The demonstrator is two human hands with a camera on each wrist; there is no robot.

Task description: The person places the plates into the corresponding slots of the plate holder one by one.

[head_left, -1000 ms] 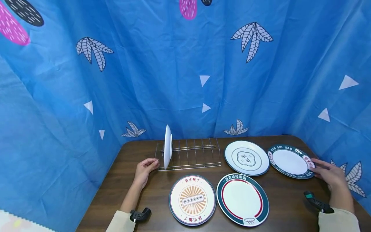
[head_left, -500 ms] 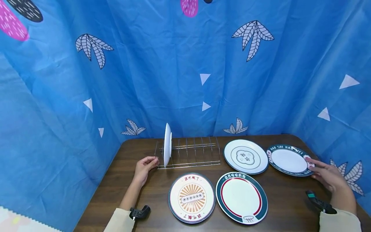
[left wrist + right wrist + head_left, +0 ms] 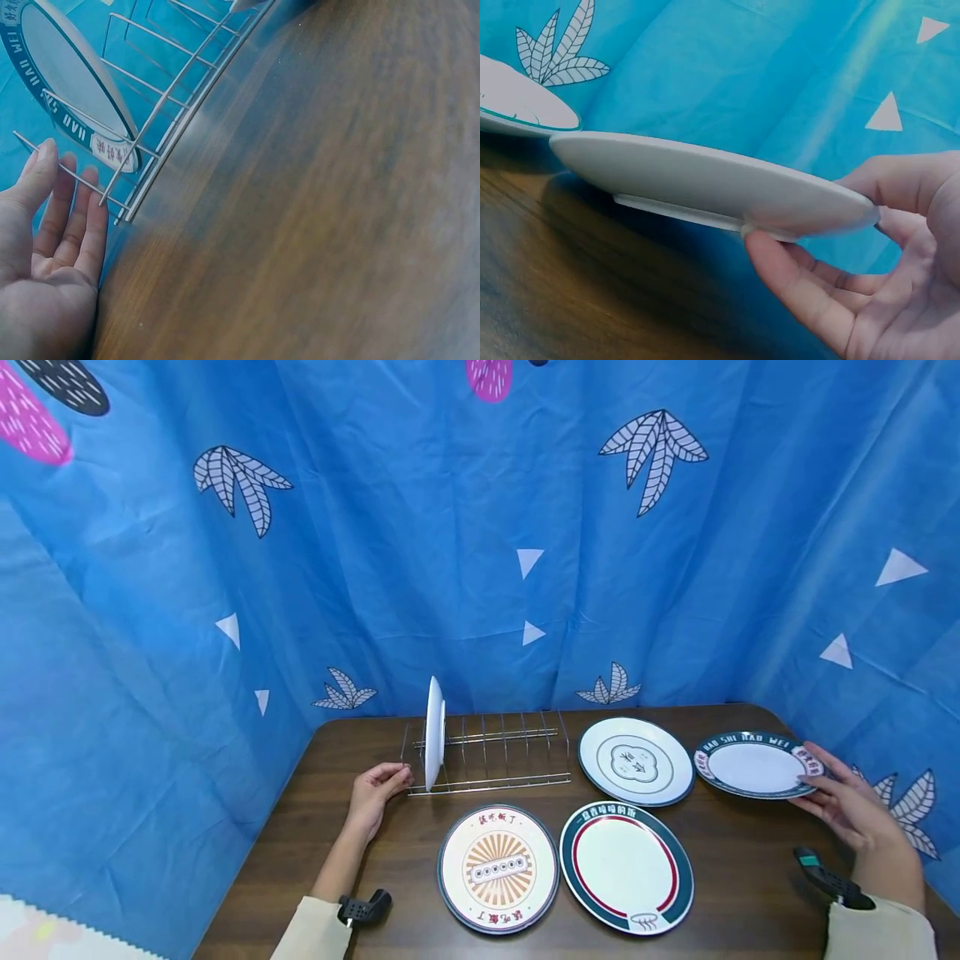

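My left hand (image 3: 378,795) pinches the left end wire of a metal dish rack (image 3: 510,783); in the left wrist view, thumb and fingers (image 3: 92,225) lie on either side of that wire. One plate (image 3: 433,735) stands upright in the rack near this hand, its green lettered rim (image 3: 34,75) showing from the left. Over at the right, my right hand (image 3: 855,797) grips a plate with a green lettered rim (image 3: 757,766) by its right edge. Seen from the right wrist, this held plate (image 3: 705,184) tilts off the table, fingers under its base and thumb at the rim.
Left of the held plate lies a white plate with a grey emblem (image 3: 636,762). Nearer the front are an orange sunburst plate (image 3: 498,870) and a plate with a red ring (image 3: 627,868). Blue curtains (image 3: 450,568) hang behind the brown table (image 3: 405,893).
My right hand has raised its plate off the table, right side higher, with fingers now beneath it. The left hand stays at the rack. The view has shifted slightly.
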